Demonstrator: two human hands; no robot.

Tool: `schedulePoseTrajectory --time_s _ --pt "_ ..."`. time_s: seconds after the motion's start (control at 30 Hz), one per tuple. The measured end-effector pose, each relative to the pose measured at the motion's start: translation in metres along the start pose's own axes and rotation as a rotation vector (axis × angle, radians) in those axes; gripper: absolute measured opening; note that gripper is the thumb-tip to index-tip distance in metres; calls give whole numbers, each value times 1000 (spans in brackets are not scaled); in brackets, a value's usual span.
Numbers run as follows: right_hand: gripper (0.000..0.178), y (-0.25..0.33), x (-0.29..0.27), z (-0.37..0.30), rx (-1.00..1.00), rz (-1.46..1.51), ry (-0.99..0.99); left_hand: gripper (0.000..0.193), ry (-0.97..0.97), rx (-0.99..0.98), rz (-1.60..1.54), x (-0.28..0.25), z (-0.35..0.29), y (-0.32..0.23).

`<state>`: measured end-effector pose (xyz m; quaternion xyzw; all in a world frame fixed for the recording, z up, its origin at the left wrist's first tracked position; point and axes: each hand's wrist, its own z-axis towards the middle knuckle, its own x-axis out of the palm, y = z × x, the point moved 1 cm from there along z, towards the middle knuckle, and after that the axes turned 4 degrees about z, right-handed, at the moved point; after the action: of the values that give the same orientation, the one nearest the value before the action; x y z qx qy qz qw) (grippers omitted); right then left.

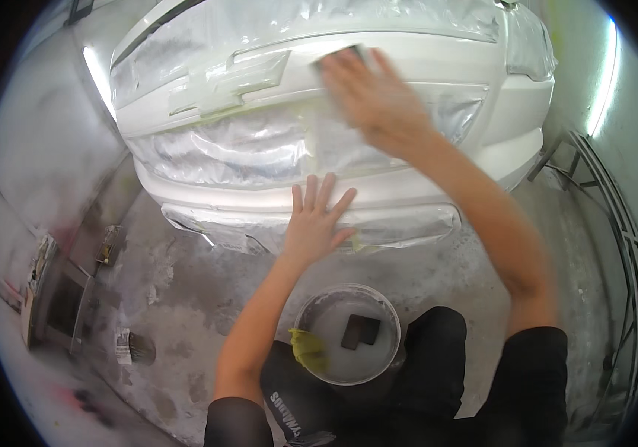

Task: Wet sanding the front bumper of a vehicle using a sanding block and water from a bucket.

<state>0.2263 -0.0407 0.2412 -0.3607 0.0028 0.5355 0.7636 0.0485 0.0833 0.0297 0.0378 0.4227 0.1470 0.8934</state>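
The white rear end of a car (401, 59) fills the upper part of the view, with its lamps, window and lower parts covered in clear masking film (222, 153) and pale tape. My right hand (378, 100), slightly blurred, lies over a dark sanding pad (356, 52) and holds it flat against the upper white panel. Only the pad's top edge shows past the fingers. Lower down, my left hand (315, 220) rests on the bumper with its fingers spread and nothing in it.
Between my knees stands a bucket (393, 328) of cloudy water with dark rectangular pads (360, 331) in it. A yellow-green cloth (308, 350) hangs over its rim. Metal rails (624, 238) stand at the right wall; a small can (140, 348) sits on the floor at left.
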Motion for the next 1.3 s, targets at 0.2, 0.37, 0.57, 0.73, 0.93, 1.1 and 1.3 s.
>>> schedulePoseTrajectory --time_s 0.2,0.37,0.57,0.73,0.93,1.1,1.3 --pt "62 0 12 -21 126 12 -127 89 -14 20 -17 -3 10 -9" --pt "61 18 21 9 -20 62 -16 91 -12 -6 -33 -1 1 -1" --pt "62 -39 -9 -78 277 -104 -243 90 91 0 -10 -6 8 -10" --pt "60 36 23 -9 105 113 -121 89 23 3 -9 8 -1 -1" --pt "41 -15 -61 -119 462 11 -19 88 62 9 25 1 7 -2" --pt "31 189 -53 -241 417 714 403 91 41 17 27 2 -1 5" --pt "21 404 69 -390 412 872 1222 83 13 61 -4 -8 -2 -5"
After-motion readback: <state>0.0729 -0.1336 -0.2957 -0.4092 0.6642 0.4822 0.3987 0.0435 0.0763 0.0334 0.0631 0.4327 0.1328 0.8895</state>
